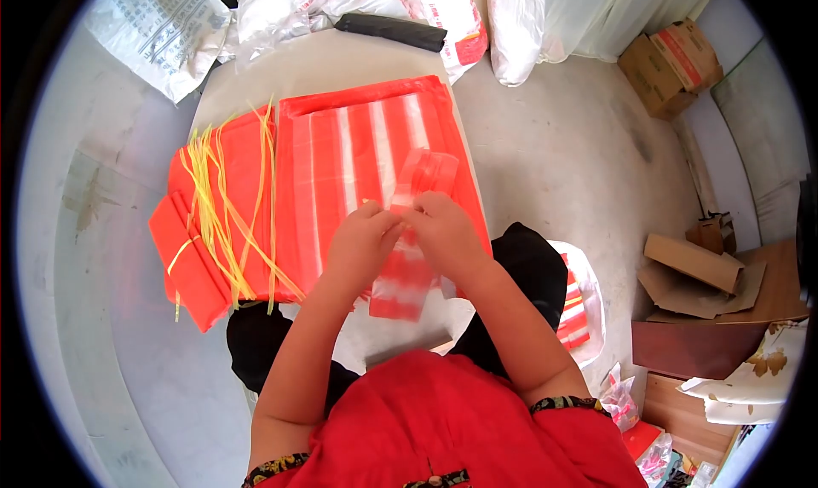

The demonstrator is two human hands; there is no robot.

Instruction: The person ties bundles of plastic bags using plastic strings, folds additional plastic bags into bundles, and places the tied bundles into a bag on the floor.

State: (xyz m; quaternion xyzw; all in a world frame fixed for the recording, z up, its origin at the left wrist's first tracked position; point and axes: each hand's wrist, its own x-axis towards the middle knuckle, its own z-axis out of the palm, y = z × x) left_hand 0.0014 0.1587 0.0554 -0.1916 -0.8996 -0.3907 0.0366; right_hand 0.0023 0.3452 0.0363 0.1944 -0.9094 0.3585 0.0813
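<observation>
My left hand (pixel 366 238) and my right hand (pixel 443 232) meet with fingertips pinched at the middle of a narrow folded bundle of red-and-white striped plastic bags (pixel 399 285). The bundle slants from upper right to lower left, its lower end over my lap. A tiny yellowish bit shows by my left fingers; what exactly the fingertips pinch is partly hidden. Beneath lies a flat stack of striped plastic bags (pixel 358 151). To its left, loose yellow ties (pixel 223 202) are strewn over red plastic sheets (pixel 243 143). A folded red bundle (pixel 189 262) there has a yellow tie round it.
A black rolled bundle (pixel 390 32) lies at the far end of the table (pixel 256 83), near white plastic sacks (pixel 290 15). Right of my knee, a white container (pixel 596 317) holds striped bundles. Cardboard boxes (pixel 671 69) and an opened carton (pixel 694 271) stand at right.
</observation>
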